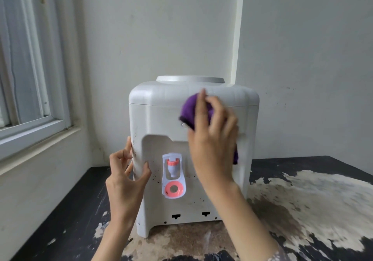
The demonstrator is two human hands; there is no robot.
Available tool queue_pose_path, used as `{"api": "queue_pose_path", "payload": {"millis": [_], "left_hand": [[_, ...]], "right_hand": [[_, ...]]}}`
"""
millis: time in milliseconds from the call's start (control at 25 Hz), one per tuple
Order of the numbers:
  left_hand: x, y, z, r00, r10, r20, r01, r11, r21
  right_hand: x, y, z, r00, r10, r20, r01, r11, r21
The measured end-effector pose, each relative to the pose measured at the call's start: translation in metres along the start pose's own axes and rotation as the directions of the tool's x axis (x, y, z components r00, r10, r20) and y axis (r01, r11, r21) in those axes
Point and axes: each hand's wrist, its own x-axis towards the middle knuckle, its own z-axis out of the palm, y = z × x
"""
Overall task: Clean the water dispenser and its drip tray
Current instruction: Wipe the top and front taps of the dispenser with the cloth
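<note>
1. The white water dispenser [159,117] stands upright on the bench [314,196], backed into the corner of the room, its front facing me.
2. Its upper front panel carries my purple cloth [190,109], which I press flat against the plastic just right of the middle, below the rounded top edge.
3. My right hand [214,139] covers most of that cloth; the fingers lie fairly straight and spread over it, 1 fingertip reaching up to the lid seam. A fold of the cloth hangs out below my palm on the right side.
4. My left hand [126,178] steadies the dispenser at its left front edge: the thumb rests on the front face, the fingers curl round the side wall, so the grip pinches that corner.
5. In the recess between my 2 hands sits 1 white tap [174,167] with a pink collar, and a pink ring [174,189] lies just below it on the same white plate.
6. Dark specks dot the recess wall around the tap, and 2 dark slots [176,216] show near the base.
7. The bench top is dark, with large pale worn patches under and to the right of the dispenser.
8. A window frame [34,127] and its sill run along the wall on my left.
</note>
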Motion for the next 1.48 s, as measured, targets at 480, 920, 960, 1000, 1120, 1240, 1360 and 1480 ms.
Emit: {"api": "queue_pose_path", "payload": {"millis": [480,920,960,1000,1120,1240,1360,1480], "left_hand": [[-0.027,-0.027,-0.034,0.967,0.008,0.254,-0.018,0.999,0.038],[-0.014,-0.024,-0.07,0.985,-0.17,0.005,0.17,0.985,-0.014],[-0.014,-0.024,-0.071,0.985,-0.17,-0.003,0.17,0.985,-0.01],[-0.015,-0.023,-0.073,0.985,-0.17,-0.009,0.17,0.985,-0.007],[-0.017,-0.023,-0.077,0.985,-0.173,-0.012,0.173,0.985,0.002],[-0.017,-0.021,-0.078,0.98,-0.199,0.001,0.199,0.98,-0.003],[-0.018,-0.019,-0.075,0.974,-0.224,0.041,0.224,0.975,0.002],[-0.021,-0.021,-0.069,0.954,-0.265,0.137,0.261,0.964,0.047]], "right_hand": [[-0.051,-0.05,0.004,0.722,-0.606,0.335,0.58,0.793,0.185],[0.038,-0.102,0.022,0.695,-0.624,0.357,0.71,0.673,-0.206],[0.025,-0.102,0.024,0.647,-0.642,0.413,0.752,0.627,-0.202],[0.009,-0.102,0.023,0.585,-0.657,0.475,0.792,0.59,-0.158],[-0.053,-0.093,0.017,0.449,-0.69,0.567,0.856,0.515,-0.051],[-0.108,-0.086,0.019,0.345,-0.707,0.617,0.9,0.435,-0.005],[-0.134,-0.077,0.02,0.277,-0.726,0.63,0.907,0.414,0.079],[-0.16,-0.06,0.019,0.229,-0.762,0.606,0.875,0.434,0.215]]}}
